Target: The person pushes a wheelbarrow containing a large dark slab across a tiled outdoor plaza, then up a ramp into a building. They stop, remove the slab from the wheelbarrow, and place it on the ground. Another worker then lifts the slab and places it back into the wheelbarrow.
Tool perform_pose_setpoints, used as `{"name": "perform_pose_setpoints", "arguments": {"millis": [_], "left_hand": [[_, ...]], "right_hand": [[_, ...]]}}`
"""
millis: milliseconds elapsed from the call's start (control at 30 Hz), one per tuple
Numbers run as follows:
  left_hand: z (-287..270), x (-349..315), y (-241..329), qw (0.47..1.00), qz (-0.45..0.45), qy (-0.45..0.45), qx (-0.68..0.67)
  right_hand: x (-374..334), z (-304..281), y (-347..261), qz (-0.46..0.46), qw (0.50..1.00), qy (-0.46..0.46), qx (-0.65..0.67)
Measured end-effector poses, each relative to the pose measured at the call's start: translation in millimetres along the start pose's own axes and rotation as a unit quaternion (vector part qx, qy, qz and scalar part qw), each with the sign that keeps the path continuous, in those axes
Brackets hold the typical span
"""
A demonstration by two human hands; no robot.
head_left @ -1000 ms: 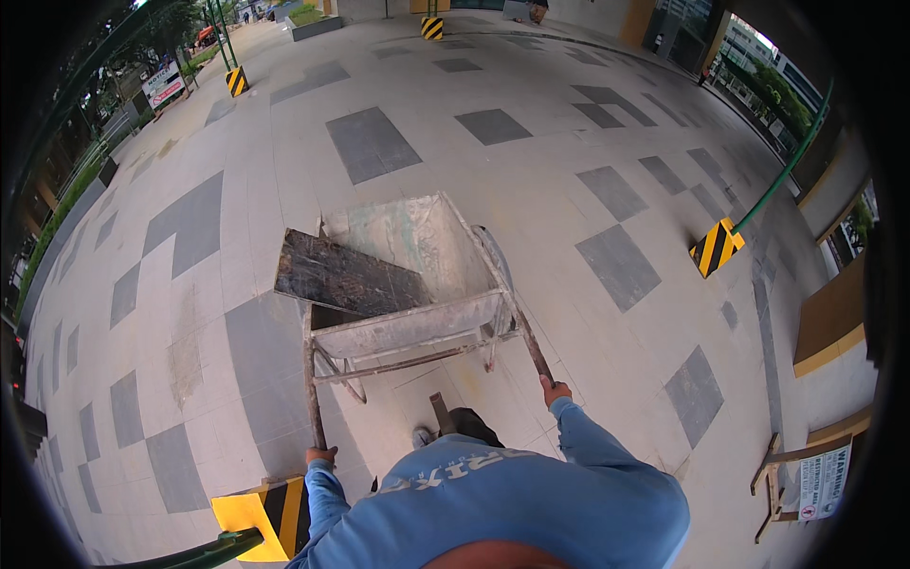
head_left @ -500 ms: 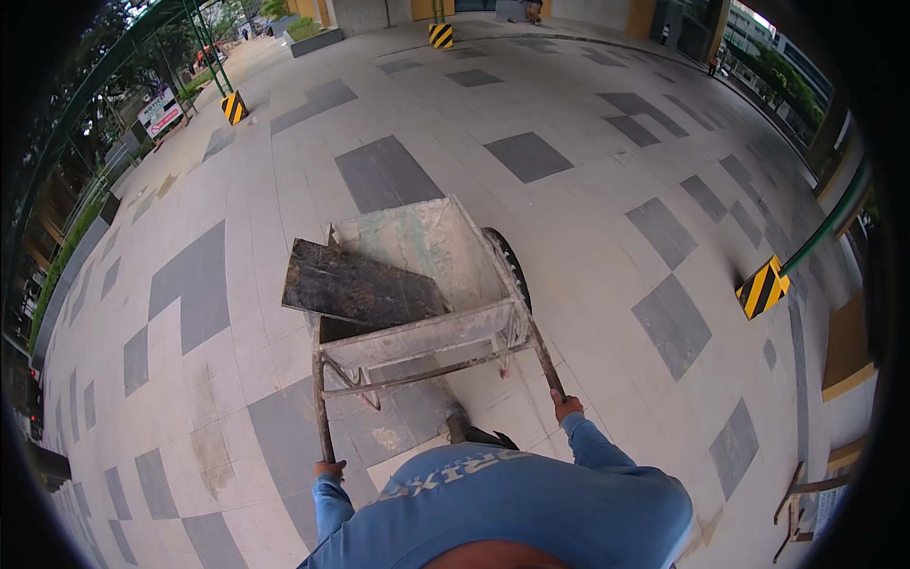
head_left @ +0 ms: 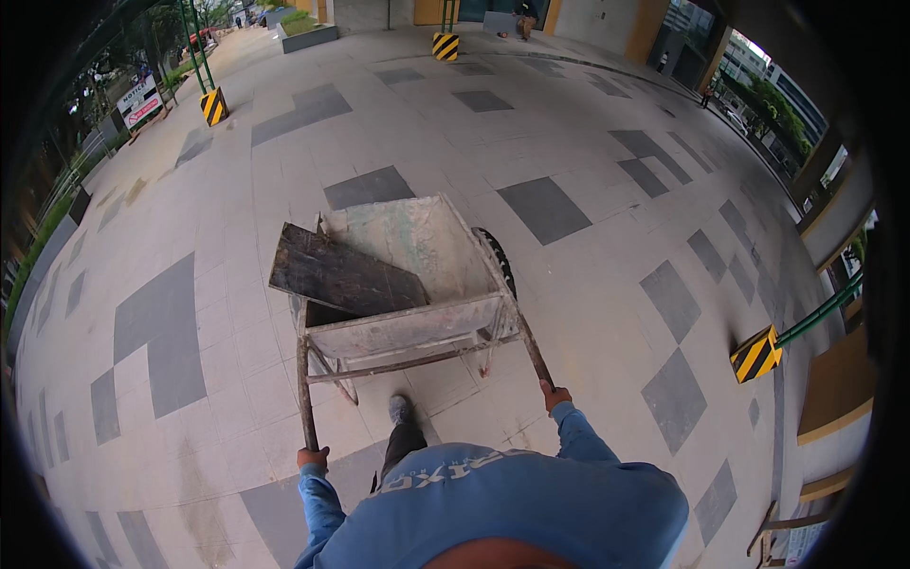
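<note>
A worn, whitish metal handcart (head_left: 408, 326) stands in front of me, its two long handles reaching back toward my body. My left hand (head_left: 313, 459) is wrapped round the end of the left handle. The end of the right handle is gripped by my right hand (head_left: 556, 395). In the cart's tray a dark, stained board (head_left: 346, 273) lies tilted, one end resting over the left side. Dried pale and greenish residue coats the tray's inside. A black wheel (head_left: 497, 261) shows at the right side; the left one is hidden.
Paving with grey rectangles (head_left: 545, 210) spreads all round. Yellow-and-black striped post bases stand at right (head_left: 756, 355), far left (head_left: 214, 106) and far middle (head_left: 445, 45). A planter (head_left: 309, 36) and a crouching person (head_left: 525, 19) are at the back. A sign (head_left: 140, 102) stands far left.
I have walked forward with the cart; the paving and striped bases have shifted closer. A foot has swung out ahead under the handles. Both hands keep their grip.
</note>
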State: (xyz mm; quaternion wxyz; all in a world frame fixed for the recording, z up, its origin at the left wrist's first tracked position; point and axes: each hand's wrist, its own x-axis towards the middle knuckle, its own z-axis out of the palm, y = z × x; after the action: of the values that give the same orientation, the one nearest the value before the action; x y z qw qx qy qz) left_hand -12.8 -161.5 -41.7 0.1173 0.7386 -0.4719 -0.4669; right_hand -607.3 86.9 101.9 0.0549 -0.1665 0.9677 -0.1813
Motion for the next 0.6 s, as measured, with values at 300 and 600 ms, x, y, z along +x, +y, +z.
{"name": "perform_pose_setpoints", "arguments": {"millis": [300, 600], "left_hand": [[-30, 27, 45, 0.993, -0.028, 0.017, -0.115], [-32, 11, -8, 0.994, -0.064, 0.019, -0.084]], "right_hand": [[14, 11, -86, -0.029, 0.999, -0.006, -0.013], [-42, 17, -28, 0.050, 0.994, -0.097, 0.018]]}}
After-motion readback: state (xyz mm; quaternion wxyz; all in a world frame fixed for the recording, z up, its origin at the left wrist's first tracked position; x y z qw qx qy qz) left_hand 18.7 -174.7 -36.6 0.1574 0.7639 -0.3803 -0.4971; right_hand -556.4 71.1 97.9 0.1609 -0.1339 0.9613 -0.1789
